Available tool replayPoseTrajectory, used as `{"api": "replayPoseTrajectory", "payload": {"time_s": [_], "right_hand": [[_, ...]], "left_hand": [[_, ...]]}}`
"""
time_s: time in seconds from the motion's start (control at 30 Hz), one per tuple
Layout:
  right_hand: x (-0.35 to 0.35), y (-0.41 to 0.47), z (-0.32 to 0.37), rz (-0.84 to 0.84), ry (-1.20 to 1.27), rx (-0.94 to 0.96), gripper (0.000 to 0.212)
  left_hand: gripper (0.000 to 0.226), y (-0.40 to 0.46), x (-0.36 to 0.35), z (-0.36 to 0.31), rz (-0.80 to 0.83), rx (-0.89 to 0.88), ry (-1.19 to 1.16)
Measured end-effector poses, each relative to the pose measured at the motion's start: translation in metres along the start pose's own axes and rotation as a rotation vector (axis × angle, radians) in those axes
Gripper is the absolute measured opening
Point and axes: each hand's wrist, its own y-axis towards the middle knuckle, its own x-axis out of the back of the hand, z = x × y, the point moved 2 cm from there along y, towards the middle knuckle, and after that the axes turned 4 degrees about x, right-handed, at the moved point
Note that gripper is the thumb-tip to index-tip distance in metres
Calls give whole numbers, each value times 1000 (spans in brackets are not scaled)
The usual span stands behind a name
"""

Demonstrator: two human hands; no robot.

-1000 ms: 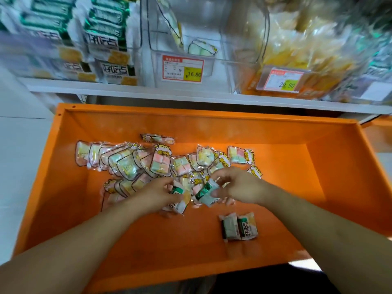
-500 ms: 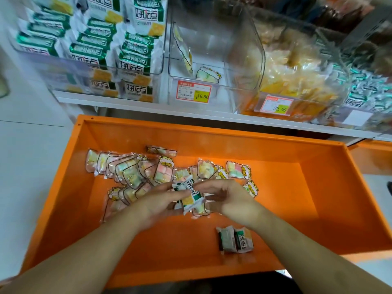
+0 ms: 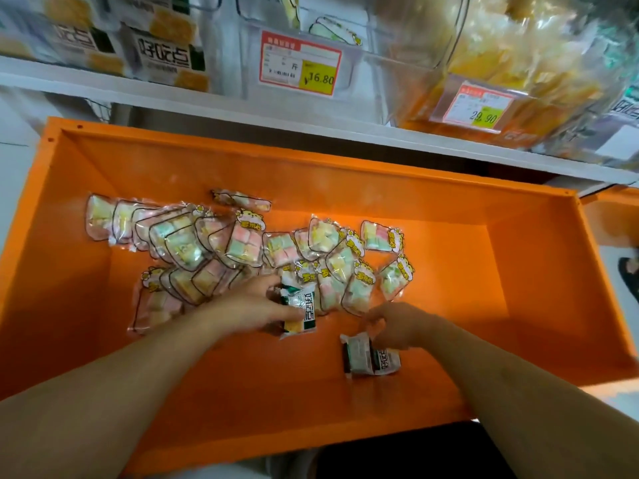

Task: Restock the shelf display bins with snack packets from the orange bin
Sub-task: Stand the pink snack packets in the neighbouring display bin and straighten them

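Left hand (image 3: 256,305) grips a green-white packet (image 3: 300,311) – right hand (image 3: 397,323) pinches two more (image 3: 368,356) in the orange bin (image 3: 553,271). Light, crinkly, probably slippery – grab edges.

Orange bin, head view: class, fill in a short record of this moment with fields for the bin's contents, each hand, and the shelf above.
bin: orange bin, below the shelf
loose contents: pastel snack packets spread across the bin floor
left hand: holds green-and-white packets
right hand: fingers on two green-and-white packets lying on the floor; grip unclear
shelf: clear display bins, price tags 16.80 and 29.90
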Motion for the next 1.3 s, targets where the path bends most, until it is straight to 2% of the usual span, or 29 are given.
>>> {"api": "replayPoseTrajectory", "payload": {"time_s": [0.07, 0.17, 0.23, 0.3, 0.37, 0.43, 0.5, 0.57, 0.67, 0.77, 0.8, 0.9, 0.97, 1.1, 1.17, 1.23, 1.3], "right_hand": [[-5, 9, -7, 87, -43, 27, 56], [-9, 21, -9, 126, -81, 63, 61], [-13, 27, -7, 148, -84, 60, 55], [-19, 31, -5, 146, -125, 70, 39], [-25, 32, -3, 117, -168, 68, 34], [-27, 30, 1, 77, -181, 80, 37], [-20, 22, 10, 31, -111, 112, 25], [-4, 10, 21, -21, 17, 154, 23], [35, -27, 45, -80, 322, 199, 20], [77, -71, 64, -173, 615, 247, 20], [89, -87, 71, -210, 711, 269, 22], [121, -135, 96, -344, 926, 414, 33], [136, -170, 115, -415, 1042, 529, 38], [150, -225, 157, -697, 941, 790, 33], [151, -240, 177, -850, 885, 907, 34], [151, -246, 196, -954, 766, 1002, 42], [149, -245, 209, -1002, 628, 1049, 55]], "left_hand": [[60, 4, -5, 2, 47, 22, -25], [51, 5, -10, 0, 81, 10, 30], [48, 5, -12, 0, 94, 2, 41], [49, 5, -12, 2, 105, 11, 18], [58, 2, -9, 1, 98, 20, 20], [77, 0, -3, 2, 65, 14, 33], [102, 1, 3, 7, 31, -6, 43], [118, -10, 6, -5, -13, -16, 38], [112, -41, 14, -31, -78, -44, 2], [118, -76, 34, -57, -132, -93, -16], [112, -87, 44, -66, -151, -120, -6], [76, -137, 70, -105, -185, -208, 0], [65, -174, 83, -127, -199, -278, 21], [52, -233, 99, -141, -221, -383, 9], [61, -251, 102, -139, -228, -417, -104], [80, -262, 101, -138, -223, -423, -287], [75, -268, 100, -140, -203, -438, -438]]}}
